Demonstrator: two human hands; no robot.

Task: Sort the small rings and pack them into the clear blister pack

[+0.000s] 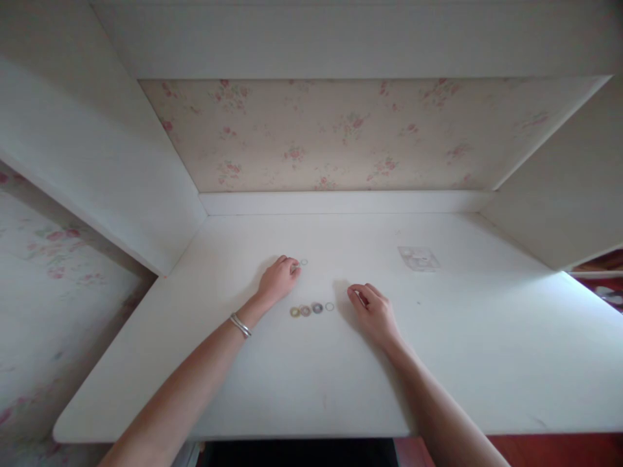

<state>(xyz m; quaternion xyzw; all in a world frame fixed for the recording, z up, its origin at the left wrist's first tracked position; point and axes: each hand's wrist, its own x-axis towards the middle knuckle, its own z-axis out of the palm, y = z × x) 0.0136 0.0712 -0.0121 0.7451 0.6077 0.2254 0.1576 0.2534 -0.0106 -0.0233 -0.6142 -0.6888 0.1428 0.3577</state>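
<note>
My left hand (280, 279) is closed in a pinch low over the white tabletop. A thin pale ring (304, 262) lies right at its fingertips; whatever is between the fingers is too small to make out. My right hand (374, 310) also pinches, thumb against forefinger, with its contents unclear. Between the hands and a little nearer to me is a short row of small flat rings: a gold-coloured ring (293, 315), a brownish ring (305, 315), a dark grey ring (314, 311) and a thin ring (326, 309) closest to my right hand.
A clear plastic bag (418, 266) lies on the white tabletop (487, 363) at the right. White side panels (97, 130) and a low back ledge (341, 202) enclose the surface, with flowered wallpaper behind. The table's front edge runs below my forearms.
</note>
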